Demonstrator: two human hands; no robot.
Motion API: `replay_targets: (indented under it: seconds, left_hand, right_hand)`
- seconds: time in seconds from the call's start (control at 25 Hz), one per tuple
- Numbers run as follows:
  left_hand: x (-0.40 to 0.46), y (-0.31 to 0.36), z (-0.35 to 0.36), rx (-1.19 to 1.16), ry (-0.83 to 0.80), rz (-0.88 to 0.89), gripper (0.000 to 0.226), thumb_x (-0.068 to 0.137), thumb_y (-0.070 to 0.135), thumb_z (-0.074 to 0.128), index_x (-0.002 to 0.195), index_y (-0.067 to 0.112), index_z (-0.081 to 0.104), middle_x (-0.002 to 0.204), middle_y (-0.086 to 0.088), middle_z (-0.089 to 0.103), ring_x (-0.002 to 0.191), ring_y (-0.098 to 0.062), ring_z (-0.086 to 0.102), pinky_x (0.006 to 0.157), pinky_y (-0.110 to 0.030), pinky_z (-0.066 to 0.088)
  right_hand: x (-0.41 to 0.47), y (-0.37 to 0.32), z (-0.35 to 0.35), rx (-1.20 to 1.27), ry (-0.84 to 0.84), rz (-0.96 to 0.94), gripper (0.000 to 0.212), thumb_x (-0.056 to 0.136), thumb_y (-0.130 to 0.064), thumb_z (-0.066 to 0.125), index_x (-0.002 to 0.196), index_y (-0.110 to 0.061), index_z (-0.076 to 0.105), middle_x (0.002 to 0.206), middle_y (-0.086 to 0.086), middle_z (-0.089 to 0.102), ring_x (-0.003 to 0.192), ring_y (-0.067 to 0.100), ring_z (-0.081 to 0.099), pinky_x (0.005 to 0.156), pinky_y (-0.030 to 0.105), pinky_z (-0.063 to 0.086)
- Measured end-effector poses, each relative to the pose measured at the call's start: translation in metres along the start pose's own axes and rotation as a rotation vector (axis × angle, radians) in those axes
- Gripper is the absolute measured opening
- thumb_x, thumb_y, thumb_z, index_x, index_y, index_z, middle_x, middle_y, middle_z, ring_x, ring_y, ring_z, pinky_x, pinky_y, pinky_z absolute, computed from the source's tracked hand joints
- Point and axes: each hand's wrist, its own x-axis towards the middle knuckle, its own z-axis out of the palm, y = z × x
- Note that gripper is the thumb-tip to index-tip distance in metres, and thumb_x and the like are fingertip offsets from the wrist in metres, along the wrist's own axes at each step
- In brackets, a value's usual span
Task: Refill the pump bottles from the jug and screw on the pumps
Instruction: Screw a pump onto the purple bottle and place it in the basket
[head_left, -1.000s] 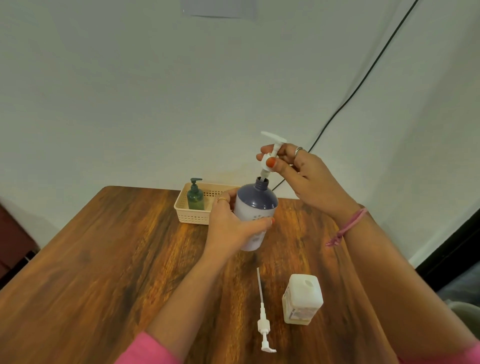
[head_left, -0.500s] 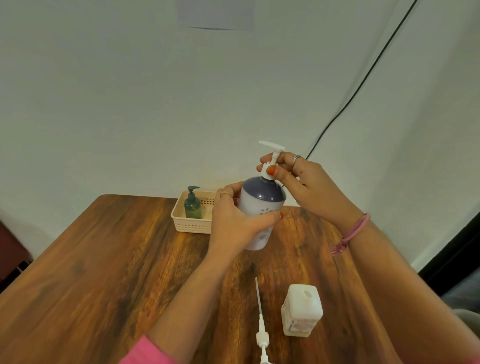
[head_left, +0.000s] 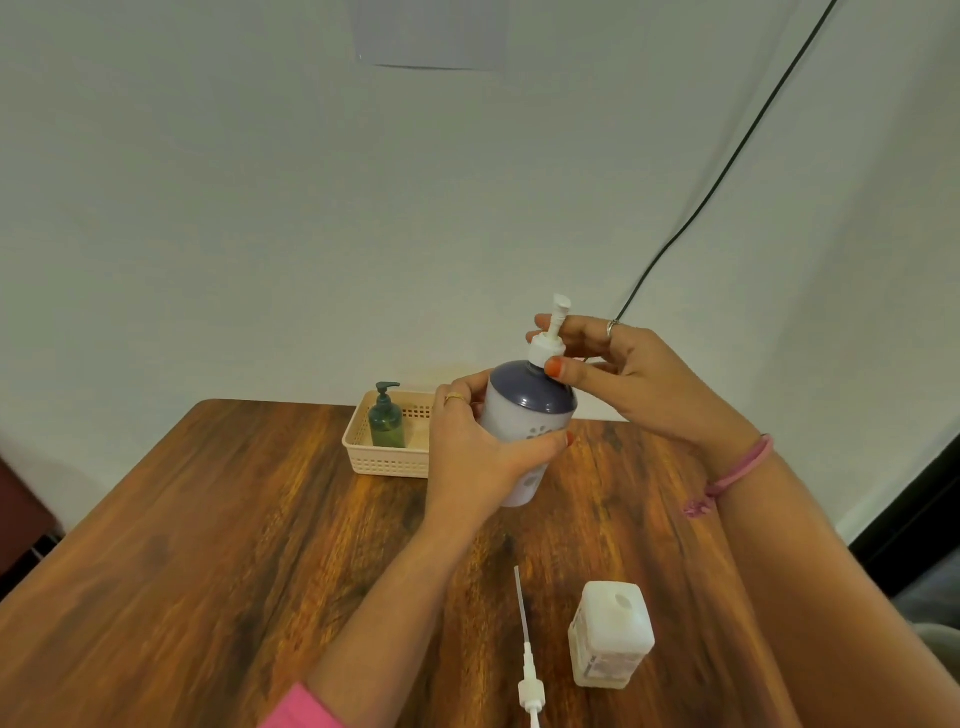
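Gripping the purple bottle (head_left: 524, 431) with left hand (head_left: 478, 457) fingers wrapped round, right hand (head_left: 639, 384) fingers pinching the white pump (head_left: 548, 343) collar (spare pump (head_left: 527, 670) at 6 o'clock on the worktop (head_left: 208, 571))

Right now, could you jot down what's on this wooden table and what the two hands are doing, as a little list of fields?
left hand: wrapped around the round purple-topped white bottle, holding it above the table
right hand: fingers pinching the collar of the white pump at the bottle's neck
cream plastic basket: far side of the table, holding a small green pump bottle
loose white pump with long tube: lying flat, near edge
square white open-topped bottle: standing beside the loose pump
brown wooden table: bears all of these
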Motion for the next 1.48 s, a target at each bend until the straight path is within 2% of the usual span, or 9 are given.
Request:
replay_targets:
  seconds: [0.12, 0.24, 0.36, 0.6, 0.8, 1.0, 1.16, 1.32, 1.48]
  left_hand:
    - [0.001, 0.001, 0.001, -0.016, 0.005, 0.001, 0.082, 0.053, 0.031, 0.092, 0.123, 0.022, 0.050, 0.117, 0.002, 0.057, 0.104, -0.014, 0.059, 0.081, -0.025, 0.056]
    - [-0.001, -0.001, 0.002, -0.006, 0.005, 0.006, 0.082, 0.053, 0.032, 0.092, 0.123, 0.023, 0.049, 0.118, 0.002, 0.056, 0.105, -0.014, 0.058, 0.081, -0.026, 0.056]
    - [-0.002, -0.001, 0.002, 0.009, 0.011, 0.010, 0.083, 0.054, 0.032, 0.092, 0.124, 0.023, 0.048, 0.119, 0.002, 0.056, 0.105, -0.015, 0.058, 0.082, -0.026, 0.057]
    - [-0.004, -0.001, 0.001, -0.005, 0.015, 0.005, 0.081, 0.053, 0.031, 0.092, 0.122, 0.021, 0.050, 0.117, 0.002, 0.057, 0.104, -0.014, 0.059, 0.082, -0.029, 0.057]
    - [-0.007, -0.002, 0.002, 0.006, 0.010, 0.014, 0.083, 0.054, 0.033, 0.091, 0.124, 0.022, 0.048, 0.118, 0.002, 0.055, 0.105, -0.014, 0.058, 0.081, -0.027, 0.057]
    - [-0.009, -0.001, 0.002, -0.019, 0.008, 0.004, 0.079, 0.052, 0.030, 0.092, 0.119, 0.023, 0.050, 0.116, 0.002, 0.057, 0.103, -0.012, 0.059, 0.079, -0.023, 0.055]
    - [-0.012, -0.003, 0.004, 0.013, 0.007, 0.007, 0.080, 0.055, 0.031, 0.091, 0.123, 0.022, 0.049, 0.118, 0.000, 0.056, 0.105, -0.015, 0.058, 0.083, -0.031, 0.057]
    - [-0.013, -0.003, 0.003, 0.017, 0.003, 0.003, 0.083, 0.053, 0.030, 0.092, 0.124, 0.020, 0.050, 0.119, -0.001, 0.056, 0.106, -0.017, 0.058, 0.085, -0.036, 0.057]
    - [-0.013, -0.003, 0.002, -0.012, 0.002, -0.014, 0.081, 0.053, 0.028, 0.092, 0.122, 0.020, 0.050, 0.118, -0.001, 0.058, 0.105, -0.017, 0.059, 0.085, -0.035, 0.057]
  right_hand:
    - [-0.001, 0.003, 0.015, -0.015, 0.212, 0.001, 0.029, 0.077, -0.035, 0.074, 0.104, -0.030, 0.066, 0.101, -0.012, 0.070, 0.095, -0.001, 0.064, 0.090, 0.025, 0.048]
    - [-0.001, 0.003, 0.013, -0.044, 0.198, 0.057, 0.052, 0.063, -0.057, 0.070, 0.106, -0.029, 0.064, 0.104, -0.012, 0.068, 0.095, -0.002, 0.063, 0.080, 0.010, 0.046]
    - [-0.001, 0.005, 0.009, 0.177, 0.021, 0.070, 0.049, 0.077, -0.044, 0.066, 0.121, -0.023, 0.062, 0.114, -0.007, 0.069, 0.105, 0.005, 0.064, 0.088, 0.020, 0.051]
    - [0.000, 0.011, 0.032, 0.261, 0.250, 0.104, 0.053, 0.054, -0.052, 0.079, 0.095, -0.022, 0.063, 0.085, -0.007, 0.074, 0.083, 0.008, 0.070, 0.073, 0.025, 0.055]
    - [-0.009, 0.013, 0.019, 0.324, 0.002, 0.106, 0.045, 0.074, -0.049, 0.068, 0.114, -0.031, 0.063, 0.111, -0.012, 0.070, 0.101, 0.007, 0.067, 0.076, 0.019, 0.053]
    - [-0.011, 0.011, 0.035, 0.340, 0.216, 0.167, 0.047, 0.059, -0.055, 0.077, 0.094, -0.024, 0.068, 0.101, -0.007, 0.070, 0.089, 0.012, 0.070, 0.072, 0.029, 0.055]
    - [-0.016, 0.014, 0.027, 0.421, 0.078, 0.194, 0.058, 0.067, -0.057, 0.071, 0.119, -0.033, 0.062, 0.119, -0.007, 0.066, 0.105, 0.009, 0.065, 0.078, 0.030, 0.056]
    - [-0.016, 0.012, 0.033, 0.430, 0.183, 0.197, 0.050, 0.069, -0.047, 0.073, 0.111, -0.023, 0.065, 0.114, -0.002, 0.068, 0.103, 0.016, 0.066, 0.083, 0.045, 0.055]
    - [-0.017, 0.016, 0.033, 0.438, 0.151, 0.190, 0.056, 0.069, -0.045, 0.074, 0.118, -0.024, 0.060, 0.121, -0.004, 0.065, 0.107, 0.014, 0.065, 0.081, 0.034, 0.057]
